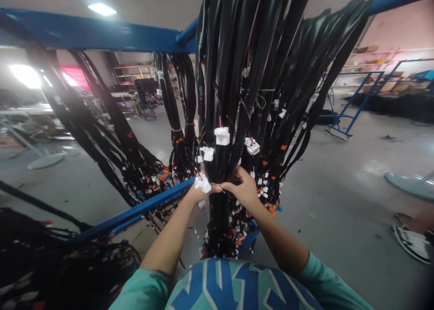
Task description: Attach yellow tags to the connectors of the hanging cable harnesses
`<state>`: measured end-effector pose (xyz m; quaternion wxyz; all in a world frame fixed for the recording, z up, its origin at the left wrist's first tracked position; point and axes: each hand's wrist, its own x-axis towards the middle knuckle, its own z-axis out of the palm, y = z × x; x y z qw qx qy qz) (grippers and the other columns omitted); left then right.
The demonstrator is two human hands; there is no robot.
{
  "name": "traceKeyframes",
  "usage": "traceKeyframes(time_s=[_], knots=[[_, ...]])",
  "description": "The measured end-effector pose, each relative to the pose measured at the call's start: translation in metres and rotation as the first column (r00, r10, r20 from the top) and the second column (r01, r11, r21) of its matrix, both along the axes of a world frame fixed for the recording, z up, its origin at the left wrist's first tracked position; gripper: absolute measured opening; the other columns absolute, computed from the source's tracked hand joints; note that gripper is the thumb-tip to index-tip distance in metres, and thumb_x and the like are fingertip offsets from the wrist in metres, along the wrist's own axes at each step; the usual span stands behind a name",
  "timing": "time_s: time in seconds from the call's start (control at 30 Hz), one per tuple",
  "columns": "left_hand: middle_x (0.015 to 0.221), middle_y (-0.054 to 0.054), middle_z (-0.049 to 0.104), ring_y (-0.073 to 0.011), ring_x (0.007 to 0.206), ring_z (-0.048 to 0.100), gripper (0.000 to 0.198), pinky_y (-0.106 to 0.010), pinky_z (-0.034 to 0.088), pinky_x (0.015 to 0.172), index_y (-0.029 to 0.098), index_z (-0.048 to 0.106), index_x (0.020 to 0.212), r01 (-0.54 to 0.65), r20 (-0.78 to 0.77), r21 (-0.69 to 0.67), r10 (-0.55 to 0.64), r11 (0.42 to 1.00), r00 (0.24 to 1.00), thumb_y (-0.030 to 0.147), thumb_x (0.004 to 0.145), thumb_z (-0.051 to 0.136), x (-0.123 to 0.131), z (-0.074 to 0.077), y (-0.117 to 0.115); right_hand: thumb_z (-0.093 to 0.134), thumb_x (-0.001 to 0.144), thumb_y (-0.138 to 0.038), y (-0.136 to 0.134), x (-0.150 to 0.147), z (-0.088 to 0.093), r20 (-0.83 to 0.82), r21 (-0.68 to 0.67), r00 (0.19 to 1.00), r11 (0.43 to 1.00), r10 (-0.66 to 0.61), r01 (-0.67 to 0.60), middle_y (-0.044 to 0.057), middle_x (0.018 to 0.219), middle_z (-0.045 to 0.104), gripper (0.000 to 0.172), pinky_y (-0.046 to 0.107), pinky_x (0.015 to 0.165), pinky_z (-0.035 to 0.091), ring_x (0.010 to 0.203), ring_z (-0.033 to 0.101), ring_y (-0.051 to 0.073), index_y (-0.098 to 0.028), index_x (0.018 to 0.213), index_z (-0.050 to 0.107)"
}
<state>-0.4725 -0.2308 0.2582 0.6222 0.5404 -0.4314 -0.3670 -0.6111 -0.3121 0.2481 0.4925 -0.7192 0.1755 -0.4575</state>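
A thick bundle of black wiring harnesses hangs right in front of me, with white plastic connectors dangling from it. Around its lower part runs a thin pale tie, wire or cord. My left hand is closed at the left side of the bundle, its fingers at the tie and partly hidden by a white connector. From the right, my right hand wraps the bundle, thumb pressed on the tie at the front. The fingers behind the bundle are hidden.
A blue metal frame carries more hanging harnesses on the left, and its lower blue bar crosses beside my left arm. Connector ends crowd below. Another blue rack stands behind right. Someone's sandalled foot is at far right.
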Motion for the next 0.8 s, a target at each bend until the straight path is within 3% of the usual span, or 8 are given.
traceKeyframes(time_s=[0.2,0.37,0.5,0.67,0.8], knots=[[0.092,-0.008,0.067,-0.0256,0.096,0.06,0.069,-0.034,0.048,0.084,0.016,0.064,0.096,0.133,-0.035,-0.135,-0.139,0.982,0.99,0.044,0.037,0.085,0.002,-0.011,0.007,0.071,0.064,-0.046,0.001,-0.002,-0.038,0.126,0.1,0.984,0.985,0.126,-0.139,0.011,0.12,0.057,0.065,0.038,0.088,0.049,0.109,0.056,0.025,-0.021,0.119,0.047],[0.099,-0.011,0.066,-0.0274,0.106,0.056,0.065,-0.038,0.038,0.099,0.014,0.064,0.096,0.136,0.066,-0.003,-0.135,0.991,0.989,0.052,0.046,0.081,-0.004,-0.022,0.01,0.053,0.079,-0.053,0.008,0.001,-0.057,0.079,0.189,0.974,0.957,0.21,-0.222,0.011,0.122,0.057,0.048,0.039,0.098,0.042,0.113,0.054,0.024,-0.02,0.114,0.053],[0.093,-0.01,0.068,-0.0286,0.11,0.054,0.066,-0.04,0.035,0.103,0.014,0.064,0.098,0.058,0.169,-0.058,-0.047,0.997,0.984,0.062,0.053,0.073,-0.014,-0.016,0.008,0.055,0.077,-0.056,0.004,0.007,-0.052,0.13,0.164,0.981,0.972,0.147,-0.168,0.009,0.113,0.061,0.047,0.039,0.095,0.043,0.106,0.057,0.024,-0.02,0.108,0.058],[0.089,-0.008,0.068,-0.0271,0.105,0.056,0.064,-0.039,0.037,0.101,0.017,0.063,0.1,-0.031,0.232,-0.11,0.056,0.993,0.971,0.061,0.054,0.071,-0.019,-0.008,0.005,0.047,0.082,-0.058,0.0,0.01,-0.034,0.193,0.021,0.981,0.999,0.027,-0.032,0.008,0.099,0.065,0.044,0.036,0.087,0.046,0.093,0.059,0.022,-0.02,0.093,0.066],[0.091,-0.009,0.068,-0.028,0.109,0.054,0.061,-0.039,0.037,0.102,0.019,0.064,0.099,-0.068,0.2,-0.113,0.089,0.991,0.976,0.064,0.056,0.068,-0.017,-0.007,0.002,0.047,0.08,-0.061,0.003,0.011,-0.022,0.21,-0.013,0.978,1.0,0.004,-0.001,0.008,0.094,0.066,0.046,0.035,0.084,0.047,0.091,0.06,0.022,-0.021,0.087,0.069]])
